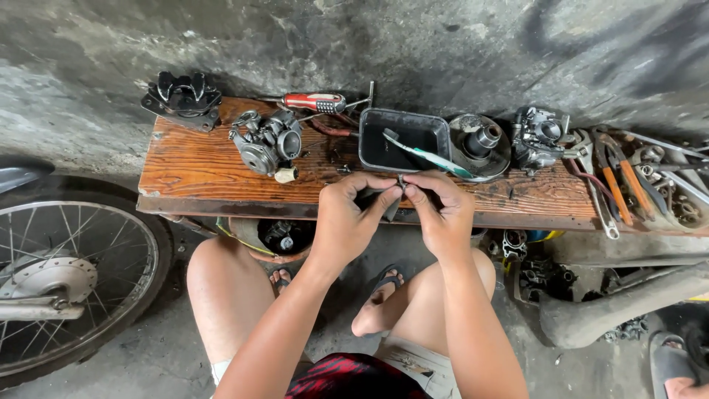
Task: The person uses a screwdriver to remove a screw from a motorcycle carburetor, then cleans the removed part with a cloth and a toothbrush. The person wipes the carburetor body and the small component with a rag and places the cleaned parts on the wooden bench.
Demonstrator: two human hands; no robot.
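My left hand (353, 214) and my right hand (441, 209) meet above the front edge of a low wooden bench (185, 174). Both pinch a small dark metal part (399, 185) between the fingertips; most of it is hidden by the fingers. Just behind the hands stands a black rectangular tray (402, 138) with a green-and-white toothbrush (428, 155) lying across its rim. A grey carburetor (267, 142) lies on the bench to the left of the hands.
On the bench lie a black brake caliper (182, 97), a red-handled screwdriver (317, 102), a round metal part (480, 144), a second carburetor (539, 137), orange-handled pliers (619, 181) and wrenches. A spoked motorcycle wheel (70, 277) stands left. My knees sit below the bench.
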